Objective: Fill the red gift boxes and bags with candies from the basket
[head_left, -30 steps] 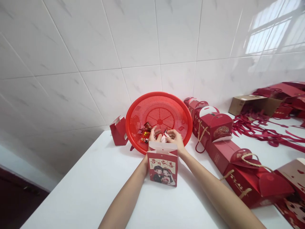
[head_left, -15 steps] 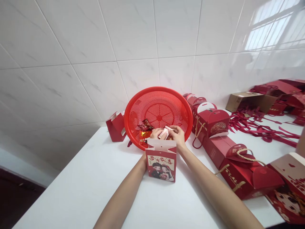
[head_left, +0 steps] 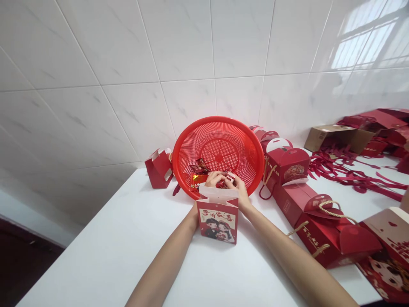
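Observation:
A red colander [head_left: 220,123] lies tipped toward me behind an upright open red gift box [head_left: 218,221], which has a cartoon couple on its front. Both hands reach past the box into the colander's lower part. My right hand [head_left: 239,189] is closed on a small red-and-white wrapped candy [head_left: 230,177]. Beside it my left hand [head_left: 214,179] has curled fingers, and red wrapping shows between the hands; what the left fingers hold is partly hidden by the box. Dark red candy packets [head_left: 201,164] and a shiny gold-and-red packet [head_left: 197,180] lie left of my hands.
A small red box [head_left: 159,170] stands left of the colander. Red handled boxes [head_left: 335,230] line the right side. Farther right are dark red ribbons [head_left: 341,172] and an open brown carton [head_left: 338,134]. White tiled wall [head_left: 188,102] backs the white table [head_left: 128,238].
The pale packet between my hands is turned and lower, now mostly covered by my right fingers. The view has shifted slightly left, and the gift box stays standing in front.

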A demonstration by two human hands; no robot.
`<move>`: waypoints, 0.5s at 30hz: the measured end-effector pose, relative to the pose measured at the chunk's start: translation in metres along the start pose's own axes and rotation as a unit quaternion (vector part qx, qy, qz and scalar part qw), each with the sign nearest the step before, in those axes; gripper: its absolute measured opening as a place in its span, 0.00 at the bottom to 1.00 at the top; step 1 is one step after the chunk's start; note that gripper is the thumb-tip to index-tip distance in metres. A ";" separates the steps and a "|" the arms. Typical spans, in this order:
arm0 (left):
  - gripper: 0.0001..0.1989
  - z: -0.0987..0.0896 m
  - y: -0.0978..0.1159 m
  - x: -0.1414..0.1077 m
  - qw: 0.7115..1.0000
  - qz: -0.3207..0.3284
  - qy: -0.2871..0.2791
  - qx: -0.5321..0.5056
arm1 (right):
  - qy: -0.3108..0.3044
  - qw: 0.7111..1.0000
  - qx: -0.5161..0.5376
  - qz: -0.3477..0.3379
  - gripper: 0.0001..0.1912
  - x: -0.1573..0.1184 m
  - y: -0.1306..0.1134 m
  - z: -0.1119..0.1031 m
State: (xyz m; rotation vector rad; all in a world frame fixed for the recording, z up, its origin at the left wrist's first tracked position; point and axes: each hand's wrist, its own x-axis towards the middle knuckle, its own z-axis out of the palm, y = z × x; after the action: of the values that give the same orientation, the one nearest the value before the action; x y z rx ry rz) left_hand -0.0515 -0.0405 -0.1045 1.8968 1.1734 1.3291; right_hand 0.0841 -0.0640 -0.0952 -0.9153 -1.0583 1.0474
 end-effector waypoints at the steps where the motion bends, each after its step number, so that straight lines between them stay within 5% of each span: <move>1: 0.16 -0.001 0.000 -0.006 1.000 0.000 0.000 -0.003 | 0.009 1.000 0.003 0.002 0.23 -0.001 -0.001 -0.001; 7: 0.14 -0.008 -0.003 -0.036 1.000 0.004 -0.005 -0.004 | 0.063 0.998 0.007 -0.012 0.17 -0.010 -0.016 -0.007; 15: 0.16 0.013 -0.002 0.007 0.998 0.039 -0.015 0.042 | 0.071 0.997 0.010 -0.006 0.21 -0.024 -0.023 -0.008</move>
State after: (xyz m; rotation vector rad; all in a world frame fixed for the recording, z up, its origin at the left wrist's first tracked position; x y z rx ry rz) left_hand -0.0390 -0.0327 -0.1073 2.0342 1.1684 1.3052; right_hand 0.0928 -0.0937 -0.0809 -0.9522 -0.9319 0.9660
